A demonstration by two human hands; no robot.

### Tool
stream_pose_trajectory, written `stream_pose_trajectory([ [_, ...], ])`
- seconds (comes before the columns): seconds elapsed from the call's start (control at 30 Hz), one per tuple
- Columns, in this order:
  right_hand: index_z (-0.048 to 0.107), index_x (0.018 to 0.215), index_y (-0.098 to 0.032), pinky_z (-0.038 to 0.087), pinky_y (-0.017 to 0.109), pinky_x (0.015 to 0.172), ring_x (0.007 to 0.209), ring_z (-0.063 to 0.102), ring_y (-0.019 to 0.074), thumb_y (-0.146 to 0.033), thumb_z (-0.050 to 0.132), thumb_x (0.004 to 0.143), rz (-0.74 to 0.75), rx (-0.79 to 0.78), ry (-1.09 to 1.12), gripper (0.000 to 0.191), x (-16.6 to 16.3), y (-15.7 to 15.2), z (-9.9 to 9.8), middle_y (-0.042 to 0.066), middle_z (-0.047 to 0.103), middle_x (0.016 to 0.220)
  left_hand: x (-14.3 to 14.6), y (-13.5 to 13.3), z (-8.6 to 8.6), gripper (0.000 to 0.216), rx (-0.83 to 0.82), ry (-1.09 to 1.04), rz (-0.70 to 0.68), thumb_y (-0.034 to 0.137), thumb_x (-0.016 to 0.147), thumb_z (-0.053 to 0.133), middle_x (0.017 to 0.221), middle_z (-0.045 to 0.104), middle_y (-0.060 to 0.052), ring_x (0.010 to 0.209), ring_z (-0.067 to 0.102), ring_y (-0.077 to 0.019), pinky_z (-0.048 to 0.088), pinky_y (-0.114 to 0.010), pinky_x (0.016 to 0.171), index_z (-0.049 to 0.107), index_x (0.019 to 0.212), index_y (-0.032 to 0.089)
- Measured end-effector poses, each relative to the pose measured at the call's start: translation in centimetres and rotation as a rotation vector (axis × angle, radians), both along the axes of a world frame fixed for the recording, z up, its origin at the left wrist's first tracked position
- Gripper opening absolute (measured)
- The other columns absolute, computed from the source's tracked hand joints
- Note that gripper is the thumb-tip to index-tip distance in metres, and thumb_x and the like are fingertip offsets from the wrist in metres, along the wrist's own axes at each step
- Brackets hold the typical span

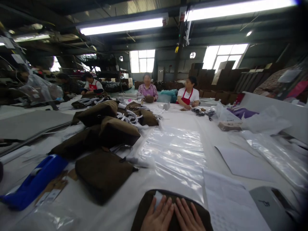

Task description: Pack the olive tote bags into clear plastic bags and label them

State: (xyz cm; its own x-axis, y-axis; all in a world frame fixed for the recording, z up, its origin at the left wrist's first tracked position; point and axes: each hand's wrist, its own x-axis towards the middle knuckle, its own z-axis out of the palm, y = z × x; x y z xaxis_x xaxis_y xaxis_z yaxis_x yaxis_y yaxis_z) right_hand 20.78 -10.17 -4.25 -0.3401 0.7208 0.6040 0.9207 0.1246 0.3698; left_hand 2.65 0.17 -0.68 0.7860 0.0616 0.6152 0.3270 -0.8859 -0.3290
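A: Hands?
B: Left hand (pixel 157 216) and right hand (pixel 189 218) lie flat, fingers spread, side by side on the brown fabric pouch (pixel 142 211).
A: Position?
B: On the desk (pixel 115 208), clear plastic bags (pixel 173 150) just beyond the fingertips.

Left hand (pixel 157 215) and right hand (pixel 187 216) lie side by side on a fabric pouch (pixel 144 205) at the table's (pixel 211 131) near edge. The plastic bag stack (pixel 175 154) is just behind it, with the pouch pile (pixel 106 128) behind-left and paper sheets (pixel 231 205) to the right. The tape dispenser (pixel 36 181) is far left, and two co-workers (pixel 188 94) sit at the far end.
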Motion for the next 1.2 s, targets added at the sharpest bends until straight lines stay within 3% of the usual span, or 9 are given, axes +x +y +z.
stream_pose_trajectory([
  [0.13,0.039,0.136,-0.016,0.010,0.054,0.110,0.135,0.021,0.0306,-0.030,0.048,0.083,-0.201,-0.335,0.217,0.056,-1.5,-2.8,4.0,0.010,0.031,0.145,-1.8,-1.7,2.7,0.062,-0.385,0.237,0.067,0.047,0.088,0.040,0.148,0.028,-0.008,0.139,0.015,-0.0244,0.005,-0.044,0.115,0.032,0.138,0.012],
  [0.27,0.037,0.137,-0.022,0.011,0.057,0.108,0.136,0.019,0.0307,-0.032,0.048,0.085,-0.319,-0.455,0.369,0.055,-1.9,-3.0,4.1,0.007,0.027,0.147,-1.5,-1.5,1.3,0.064,-0.578,0.283,0.113,0.049,0.089,0.037,0.148,0.027,-0.008,0.139,0.014,-0.0234,-0.001,-0.046,0.114,0.025,0.141,0.014],
  [0.47,0.036,0.138,-0.025,0.010,0.055,0.109,0.136,0.018,0.0298,-0.037,0.051,0.084,-0.323,-0.463,0.405,0.057,-1.6,-2.7,3.3,0.005,0.027,0.147,-1.1,-1.0,-0.1,0.064,-0.611,0.275,0.087,0.046,0.089,0.039,0.149,0.025,-0.005,0.139,0.013,-0.0244,-0.006,-0.046,0.113,0.022,0.142,0.016],
  [0.73,0.032,0.140,-0.021,0.014,0.054,0.108,0.134,0.025,0.0331,-0.040,0.049,0.085,-0.213,-0.357,0.291,0.060,-1.4,-3.3,3.9,0.009,0.030,0.146,-2.7,-0.5,2.7,0.053,-0.738,0.148,-0.080,0.039,0.091,0.041,0.145,0.035,-0.007,0.137,0.022,-0.0249,0.019,-0.048,0.111,0.031,0.139,0.019],
  [0.8,0.035,0.139,-0.022,0.020,0.054,0.107,0.132,0.029,0.0336,-0.049,0.043,0.087,-0.119,-0.288,0.350,0.059,-0.4,-3.8,3.9,0.010,0.033,0.144,-3.2,0.8,3.6,0.038,-0.867,-0.068,-0.128,0.032,0.093,0.038,0.136,0.045,-0.009,0.132,0.032,-0.0226,0.029,-0.043,0.108,0.045,0.127,0.019],
  [0.87,0.038,0.136,-0.023,0.030,0.053,0.103,0.129,0.033,0.0336,-0.052,0.036,0.089,-0.099,-0.185,0.567,0.055,1.6,-4.3,3.9,0.011,0.036,0.142,-3.1,2.9,4.0,0.029,-1.058,-0.296,-0.054,0.029,0.094,0.034,0.116,0.059,-0.010,0.116,0.050,-0.0197,0.042,-0.036,0.097,0.057,0.107,0.018],
  [1.0,0.046,0.128,-0.022,0.046,0.047,0.092,0.111,0.055,0.0295,-0.043,0.039,0.091,-0.420,0.027,1.215,0.043,7.5,-2.1,3.4,0.011,0.054,0.126,-1.0,8.0,2.0,0.038,-1.347,-0.230,0.229,0.035,0.094,0.028,0.076,0.064,-0.005,0.075,0.061,-0.0150,0.050,-0.026,0.071,0.060,0.088,0.016],
  [1.1,0.057,0.115,-0.020,0.051,0.039,0.088,0.103,0.060,0.0250,-0.043,0.045,0.089,-0.343,-0.127,1.307,0.037,10.7,2.2,1.9,0.009,0.061,0.116,0.7,12.2,-1.0,0.035,-1.323,-0.064,0.208,0.037,0.090,0.036,0.082,0.067,-0.005,0.082,0.062,-0.0175,0.050,-0.029,0.078,0.064,0.083,0.017],
  [1.2,0.063,0.110,-0.024,0.051,0.034,0.089,0.106,0.059,0.0211,-0.037,0.051,0.087,-0.159,-0.397,1.005,0.029,11.6,6.1,-0.2,0.006,0.062,0.117,1.3,17.8,-2.4,0.033,-1.260,-0.070,0.230,0.035,0.086,0.041,0.108,0.065,-0.010,0.105,0.058,-0.0225,0.044,-0.038,0.095,0.062,0.101,0.016],
])
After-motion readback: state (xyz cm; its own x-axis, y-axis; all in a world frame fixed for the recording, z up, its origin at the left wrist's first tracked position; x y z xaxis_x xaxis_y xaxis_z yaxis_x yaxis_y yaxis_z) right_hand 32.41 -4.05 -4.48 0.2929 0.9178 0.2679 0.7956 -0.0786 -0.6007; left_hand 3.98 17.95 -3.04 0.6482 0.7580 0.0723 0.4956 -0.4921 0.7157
